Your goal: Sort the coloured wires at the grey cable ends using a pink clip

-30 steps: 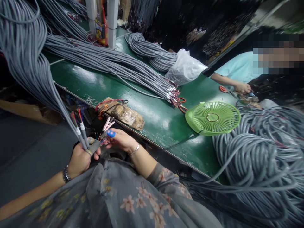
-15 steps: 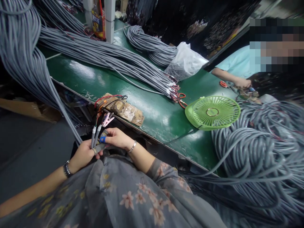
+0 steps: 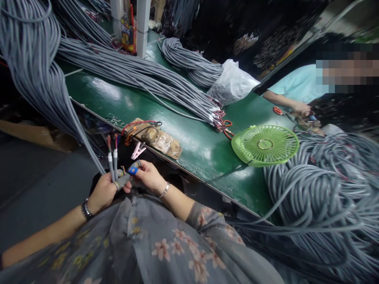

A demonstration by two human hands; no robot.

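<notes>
My left hand (image 3: pixel 104 191) is closed around two grey cables (image 3: pixel 111 167), their stripped ends pointing up with white collars and red and dark wires. Its fingertips are wrapped in grey tape. Close beside it, my right hand (image 3: pixel 151 178) has its fingers bent in a pinch, with blue tape on one finger and grey tape on another; whatever lies between them is hidden. Small orange-tinted wire tips show between the two hands. Just above, a pink clip (image 3: pixel 138 150) hangs at the table edge by a taped wooden block (image 3: pixel 166 144) with red and black leads.
On the green table (image 3: pixel 189 138) lie a long bundle of grey cables (image 3: pixel 142 79), orange-handled scissors (image 3: pixel 227 128) and a green fan (image 3: pixel 266 146). Coiled cables (image 3: pixel 319 185) heap at right. A white plastic bag (image 3: pixel 232 81) stands behind. A co-worker's hand (image 3: pixel 301 108) works at far right.
The two cable ends have come away from the pink clip, down and left. My right hand has drawn slightly away from my left. The view has shifted a little.
</notes>
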